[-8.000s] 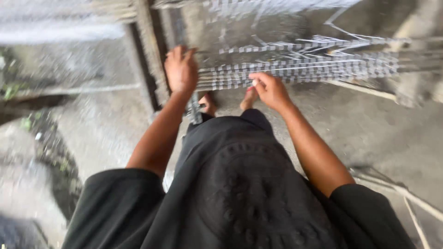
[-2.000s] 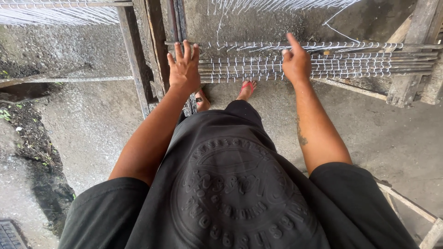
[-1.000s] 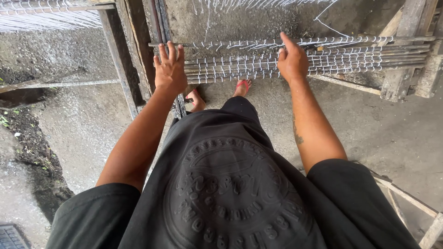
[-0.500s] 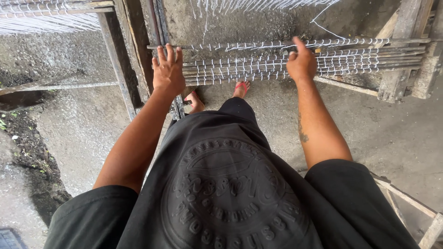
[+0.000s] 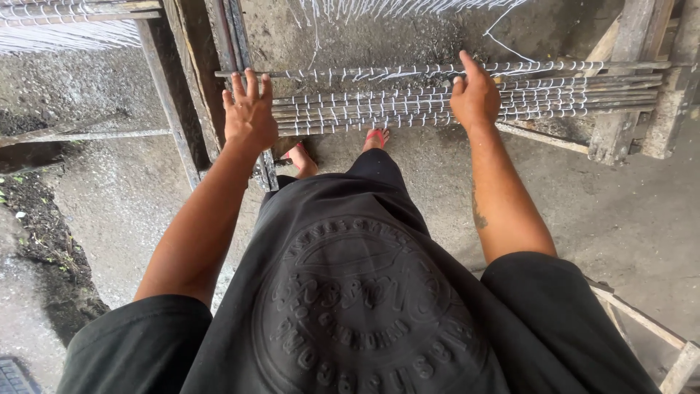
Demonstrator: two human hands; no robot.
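Head view, the only one supplied. The person stands over a bundle of long grey steel rods bound at intervals with thin white wire ties [image 5: 437, 106], lying level across weathered wooden trestle posts [image 5: 620, 80] above a rough concrete floor [image 5: 620, 211].

Left hand [image 5: 249, 117]: fingers spread and extended, palm laid flat against the left end of the rods where they meet an upright dark timber frame [image 5: 191, 80]. It grips nothing; it presses or steadies only.

Right hand [image 5: 475, 96]: set on the upper rods right of the bundle's middle, fingers curled over them, forefinger stretched along the top rod. Whether the fingers close fully around a rod cannot be told from this angle.

The hands are well apart, both in contact with the rod bundle.

Below the bundle, two feet in red open sandals [image 5: 375, 137] stand on the floor, directly under the rods. A black shirt and shorts fill the lower frame. Loose white wire strands [image 5: 408, 9] hang above, near the top rod.

Risks, as judged: a rod rolling off the trestle posts would land on barely protected toes. Cut wire-tie ends project all along the bundle, and bare palms sliding over them could be scratched or pricked. The loose strands could snag a finger.
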